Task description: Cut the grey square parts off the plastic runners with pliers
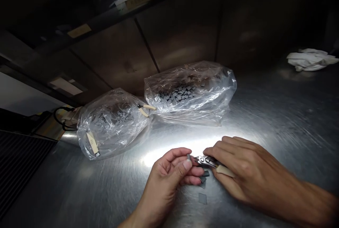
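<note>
My left hand pinches a small grey piece between thumb and index finger, its other fingers curled below. My right hand is closed round the cream handles of metal nippers. The nippers' jaws point left, close to the pinched piece; whether they touch it I cannot tell. Several flat grey pieces lie under and beside my left fingers, and one square grey piece lies apart, nearer to me, on the metal table.
Behind my hands, a clear plastic bag holds many grey pieces. Another clear bag with grey pieces stands left of it. A cream-handled tool rests between the bags. A cream-coloured object is by the left bag. A white cloth lies back right.
</note>
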The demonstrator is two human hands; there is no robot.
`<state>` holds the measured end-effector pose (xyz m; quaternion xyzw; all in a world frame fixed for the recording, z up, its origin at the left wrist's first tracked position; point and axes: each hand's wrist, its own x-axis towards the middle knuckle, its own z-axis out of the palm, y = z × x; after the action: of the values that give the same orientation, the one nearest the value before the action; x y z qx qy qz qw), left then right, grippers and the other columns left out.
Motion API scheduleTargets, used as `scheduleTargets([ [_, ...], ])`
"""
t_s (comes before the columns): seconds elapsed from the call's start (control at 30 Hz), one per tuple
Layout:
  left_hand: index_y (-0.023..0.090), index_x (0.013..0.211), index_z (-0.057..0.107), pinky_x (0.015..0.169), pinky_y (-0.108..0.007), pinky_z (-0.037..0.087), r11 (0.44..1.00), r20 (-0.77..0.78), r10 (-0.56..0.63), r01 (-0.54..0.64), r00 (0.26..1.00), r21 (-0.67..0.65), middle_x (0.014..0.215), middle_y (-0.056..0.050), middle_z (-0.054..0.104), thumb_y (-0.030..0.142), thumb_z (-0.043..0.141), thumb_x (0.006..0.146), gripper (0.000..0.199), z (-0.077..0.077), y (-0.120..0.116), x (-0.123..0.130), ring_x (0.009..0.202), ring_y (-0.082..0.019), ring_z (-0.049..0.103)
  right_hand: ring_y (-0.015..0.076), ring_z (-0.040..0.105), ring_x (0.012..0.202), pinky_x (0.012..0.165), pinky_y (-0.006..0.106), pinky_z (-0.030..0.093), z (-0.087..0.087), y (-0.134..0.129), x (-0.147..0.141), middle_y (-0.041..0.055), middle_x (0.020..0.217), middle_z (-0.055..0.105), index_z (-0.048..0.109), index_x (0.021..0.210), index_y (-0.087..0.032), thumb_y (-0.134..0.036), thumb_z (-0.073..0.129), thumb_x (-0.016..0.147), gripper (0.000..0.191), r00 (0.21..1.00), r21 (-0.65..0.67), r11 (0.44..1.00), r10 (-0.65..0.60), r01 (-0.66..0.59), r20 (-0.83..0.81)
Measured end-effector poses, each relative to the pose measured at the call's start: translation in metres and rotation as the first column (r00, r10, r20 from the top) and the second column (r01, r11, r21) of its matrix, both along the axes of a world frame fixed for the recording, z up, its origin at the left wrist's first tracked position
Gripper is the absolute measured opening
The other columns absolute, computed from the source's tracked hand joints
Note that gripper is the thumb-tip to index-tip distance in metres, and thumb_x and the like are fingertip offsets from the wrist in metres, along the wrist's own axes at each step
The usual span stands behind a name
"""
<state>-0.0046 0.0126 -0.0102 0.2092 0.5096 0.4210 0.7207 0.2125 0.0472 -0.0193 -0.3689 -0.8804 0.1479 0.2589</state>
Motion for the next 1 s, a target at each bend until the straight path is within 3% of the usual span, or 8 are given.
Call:
scheduleTargets([
  [0.2,0.013,0.116,0.075,0.078,-0.026,0.062,0.996,-0.019,-0.062,0.063,0.998,0.061,0.094,-0.013,0.083,0.038,0.082,0.088,0.037,-0.001,-0.0024,-0.0003,0.082,-0.018,0.078,0.0222,0.058,0.072,0.068,0.039,0.043,0.0006,0.0017,0.0009,0.0025,0.079,0.065,0.07,0.101,-0.019,-0.011,0.054,0.089,0.021,0.999,0.069,0.998,-0.015,0.013,0.03],
  [0.57,0.017,0.113,0.079,0.078,-0.027,0.062,0.992,-0.09,-0.091,0.098,0.992,0.075,0.099,-0.011,0.083,0.038,0.079,0.091,0.031,-0.0013,-0.0044,0.0012,0.083,-0.018,0.078,0.0222,0.055,0.069,0.066,0.039,0.038,0.0029,0.0031,0.0002,0.0024,0.075,0.063,0.064,0.094,-0.022,-0.012,0.054,0.088,0.016,0.987,0.216,0.976,-0.023,-0.012,0.158],
  [1.0,0.018,0.111,0.079,0.078,-0.027,0.062,0.991,-0.113,-0.101,0.111,0.988,0.08,0.096,-0.009,0.083,0.039,0.078,0.092,0.028,0.0023,-0.0036,0.0009,0.084,-0.019,0.078,0.022,0.058,0.065,0.065,0.038,0.039,0.0033,0.0024,0.0012,0.0009,0.072,0.062,0.062,0.091,-0.022,-0.008,0.051,0.089,0.017,0.986,0.204,0.978,-0.006,-0.029,0.169],
])
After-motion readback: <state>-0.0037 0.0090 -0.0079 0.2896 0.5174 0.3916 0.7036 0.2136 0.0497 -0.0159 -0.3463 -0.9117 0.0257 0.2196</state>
